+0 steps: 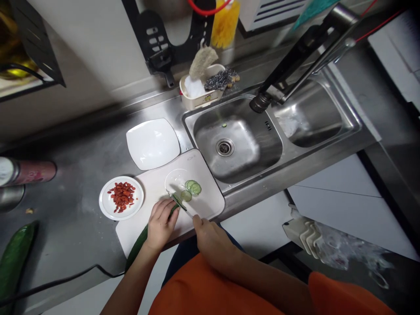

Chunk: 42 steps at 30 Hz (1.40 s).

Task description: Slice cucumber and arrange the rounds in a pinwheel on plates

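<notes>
My left hand is closed round a long green cucumber lying across the white cutting board. Part of the cucumber is hidden under my fingers and forearm. In my right hand is the handle of a knife, its blade against the cut end of the cucumber, close to my left fingertips. Several thin cucumber slices lie just beyond the blade, some overlapping. Behind them, a clear round rim, perhaps of a small dish, shows faintly on the board.
Left of the board stands a white plate of red pieces; behind it, a square white plate. A steel sink with a black faucet adjoins the right side. Another cucumber and a can are at far left.
</notes>
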### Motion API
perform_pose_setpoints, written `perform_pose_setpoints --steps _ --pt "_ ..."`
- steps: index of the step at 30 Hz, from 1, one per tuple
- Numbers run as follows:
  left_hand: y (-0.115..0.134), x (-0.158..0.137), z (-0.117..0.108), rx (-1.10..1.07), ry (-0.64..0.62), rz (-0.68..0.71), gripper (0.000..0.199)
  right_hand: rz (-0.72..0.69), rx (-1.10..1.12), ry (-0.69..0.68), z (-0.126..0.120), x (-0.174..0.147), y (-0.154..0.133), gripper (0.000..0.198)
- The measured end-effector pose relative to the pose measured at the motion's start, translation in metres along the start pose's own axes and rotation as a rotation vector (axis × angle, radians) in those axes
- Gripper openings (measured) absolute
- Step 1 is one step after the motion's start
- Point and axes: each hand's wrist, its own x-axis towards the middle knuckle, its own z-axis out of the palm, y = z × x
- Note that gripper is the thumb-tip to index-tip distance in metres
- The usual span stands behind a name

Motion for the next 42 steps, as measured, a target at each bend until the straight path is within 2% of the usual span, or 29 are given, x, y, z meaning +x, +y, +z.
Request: perform_pose_setpoints --steps 12,29,37,42 --pt "-0.002 -0.001 0.001 -0.008 -0.024 -0.019 0.024 0.02 0.05 -0.043 0.003 0.022 -0.004 0.032" --pt "-0.002 -0.001 0.001 -0.014 -0.037 -0.034 0.023 0.0 0.081 0.02 0.013 0.044 -0.009 0.034" --pt "-0.002 -0.003 0.003 -0.014 -0.007 -0.017 0.026 0.02 0.159 0.01 -0.005 0.042 0.016 0.031" --pt "-0.003 -0.004 0.003 -0.012 0.011 -0.019 0.027 0.076 0.058 0.047 -0.009 0.026 0.017 0.036"
